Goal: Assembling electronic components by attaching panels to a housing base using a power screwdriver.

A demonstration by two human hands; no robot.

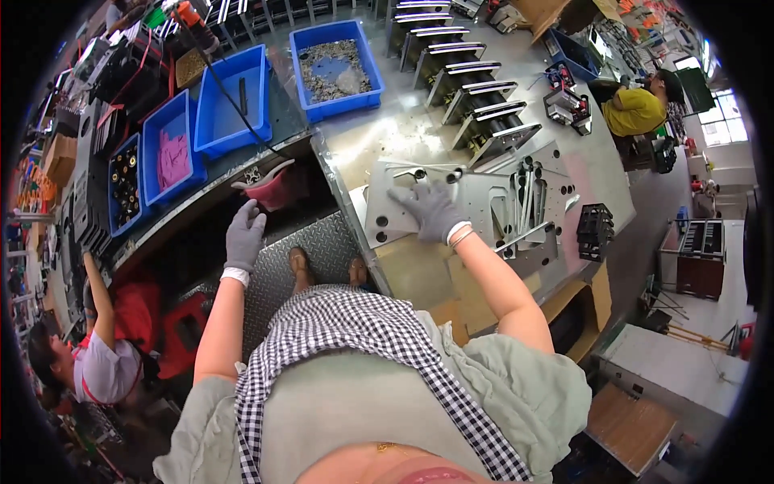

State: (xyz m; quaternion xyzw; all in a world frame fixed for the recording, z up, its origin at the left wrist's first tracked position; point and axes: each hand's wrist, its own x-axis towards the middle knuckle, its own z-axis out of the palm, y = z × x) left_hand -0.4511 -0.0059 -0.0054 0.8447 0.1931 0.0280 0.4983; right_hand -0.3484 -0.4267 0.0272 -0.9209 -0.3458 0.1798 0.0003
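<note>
In a grey glove, my right hand (pixel 433 211) lies with spread fingers on a flat grey metal plate (pixel 385 214) with round holes. Beside it on the table are more perforated plates and long slim metal bars (pixel 528 194), partly overlapping. A black ribbed block (pixel 595 231) stands at their right edge. My left hand (pixel 246 235), also gloved, hangs in the air left of the table, its fingers loosely apart and holding nothing. Just past it, a red thing with a pale curved edge (pixel 278 185) sits in the dark gap below the benches; its kind is unclear.
Blue bins hold small metal parts (pixel 302 39), pink pieces (pixel 147 194) and dark round parts (pixel 113 222). A row of metal frame assemblies (pixel 493 113) runs along the far table. A corded orange-handled tool (pixel 193 18) hangs above the bins. Co-workers sit at left (pixel 105 367) and far right (pixel 637 111).
</note>
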